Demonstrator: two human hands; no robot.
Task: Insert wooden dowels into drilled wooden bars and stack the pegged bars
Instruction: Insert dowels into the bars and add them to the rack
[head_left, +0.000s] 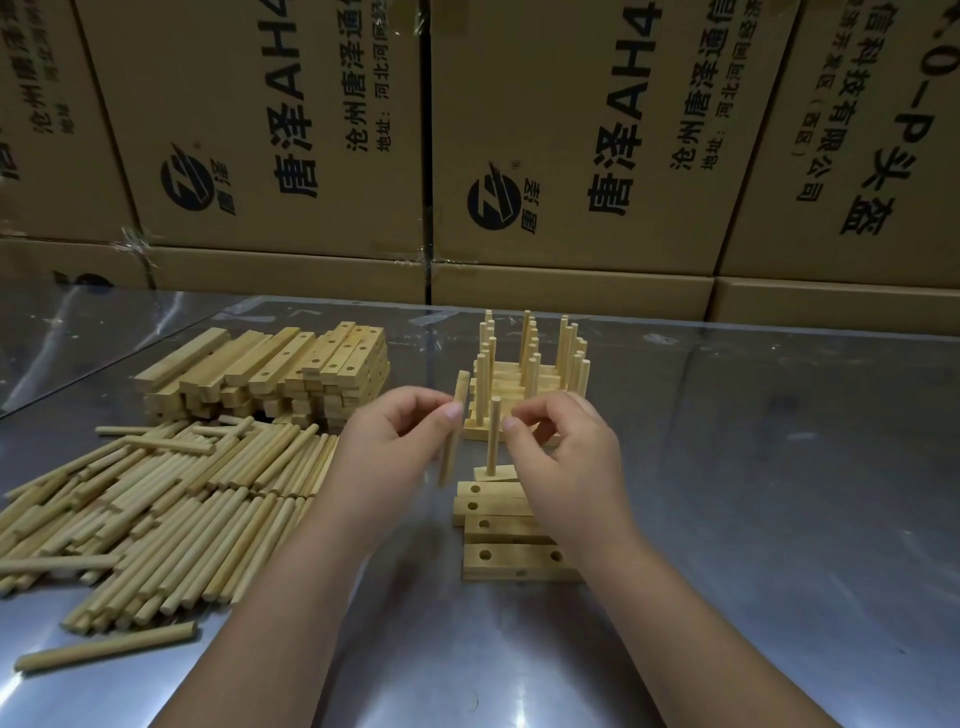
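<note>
The left hand (400, 436) pinches a loose dowel (451, 441) upright between thumb and fingers. The right hand (561, 441) is curled just beside the seated dowel (493, 441), which stands near the left end of the bar (496, 473) above the near drilled bars (498, 556). Whether it grips bar or dowel cannot be told. Align the loose dowel vertically over a free hole, steady the bar, and press straight down. The pegged stack (519, 384) stands just beyond.
</note>
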